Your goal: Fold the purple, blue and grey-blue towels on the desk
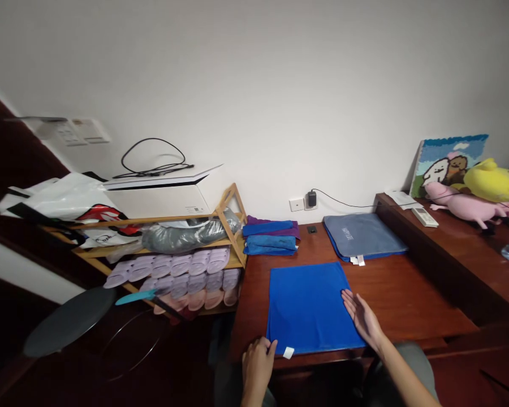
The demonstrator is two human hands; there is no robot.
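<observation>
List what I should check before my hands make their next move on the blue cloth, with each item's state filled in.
1. Blue cloth spread on the desk: ok, mostly flat with faint creases.
2. Left hand in place: ok, at the near left corner.
3. Left hand's grip on that corner: cannot tell, the fingers are curled and mostly hidden.
4. Right hand in place: ok, open at the right edge, palm partly showing.
5. White tag out of sight: not ok, it shows at the near edge.
6. Gap to the gray folded cloth behind: ok, bare wood shows between them.
</observation>
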